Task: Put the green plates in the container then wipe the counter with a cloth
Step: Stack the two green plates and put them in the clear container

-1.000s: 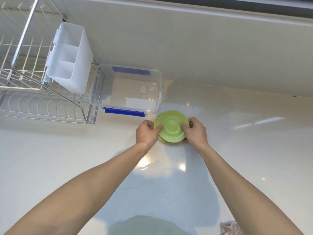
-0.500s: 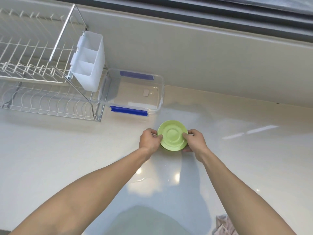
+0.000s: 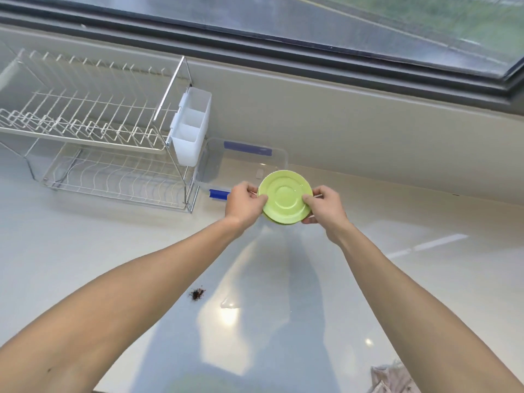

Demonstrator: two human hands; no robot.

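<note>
Nearest first: crumpled pale cloth (image 3: 392,378) at the bottom edge, well behind the right hand, on the glossy white counter (image 3: 425,279). Small dark pile of crumbs (image 3: 197,294) on the counter, behind the left hand, under the left forearm line.

Left hand (image 3: 244,204) and right hand (image 3: 326,207) are each clamped on opposite edges of the stack of round light-green plates (image 3: 285,197), thumbs on top, fingers under. At least two plates, a second rim shows below the top one; exact count unclear. Stack looks lifted off the counter, roughly level, between the hands.

Clear rectangular plastic container with blue latches (image 3: 243,163) sits just beyond the hands and slightly to the left; the far plate rim overlaps its near-right corner in this view. Its long axis runs left-right, across the reach. Looks empty apart from a small tag inside. Left hand is nearer the container.

Judgement: plates not yet in; the coming move is a short carry forward and left, then lower.

Further left of the left hand: wire dish rack (image 3: 93,131) with white plastic cutlery holder (image 3: 190,129). Window (image 3: 312,21) farthest.
</note>
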